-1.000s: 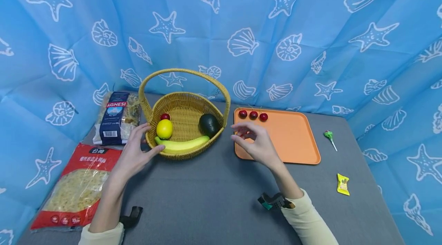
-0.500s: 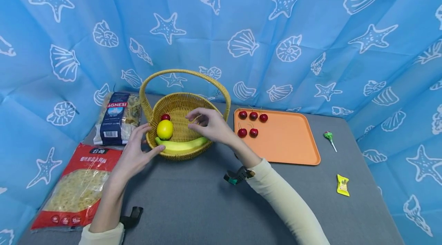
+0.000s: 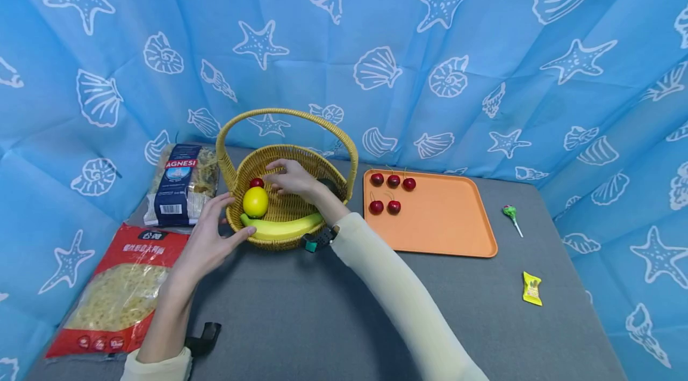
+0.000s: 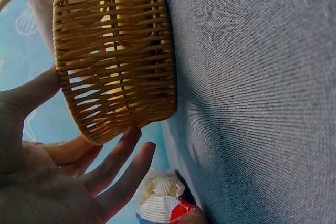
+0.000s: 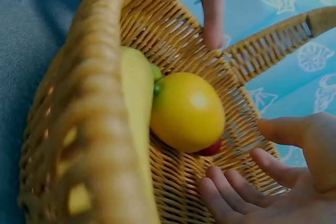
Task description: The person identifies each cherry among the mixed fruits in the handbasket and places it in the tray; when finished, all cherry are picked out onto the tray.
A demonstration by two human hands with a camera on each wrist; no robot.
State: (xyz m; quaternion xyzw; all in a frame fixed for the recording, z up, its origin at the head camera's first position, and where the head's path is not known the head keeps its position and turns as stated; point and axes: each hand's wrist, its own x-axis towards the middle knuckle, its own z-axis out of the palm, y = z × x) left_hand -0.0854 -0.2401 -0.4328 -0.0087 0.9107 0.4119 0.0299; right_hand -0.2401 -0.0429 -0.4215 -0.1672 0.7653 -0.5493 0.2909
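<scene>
A wicker basket [image 3: 285, 208] with a tall handle holds a yellow lemon [image 3: 255, 202], a banana [image 3: 282, 227], a dark avocado [image 3: 326, 185] and a small red cherry [image 3: 257, 183]. My left hand [image 3: 206, 243] grips the basket's left rim, with the thumb over the front edge. Inside the basket, my right hand [image 3: 292, 179] reaches toward the cherry from the right, its fingers spread and holding nothing. The right wrist view shows the cherry [image 5: 211, 148] mostly hidden behind the lemon. My right forearm partly covers the avocado.
An orange tray [image 3: 441, 214] to the right bears several cherries [image 3: 393, 181]. Beyond it lie a green-wrapped lollipop [image 3: 510, 212] and a yellow-wrapped candy [image 3: 532, 288]. Two pasta bags stand left: a blue one [image 3: 180, 187] and a red one [image 3: 120, 291]. A patterned blue curtain [image 3: 344, 40] hangs behind.
My right hand has moved left from over the tray into the basket, near the cherry. Two cherries on the tray that it covered now show. My left hand stays on the basket.
</scene>
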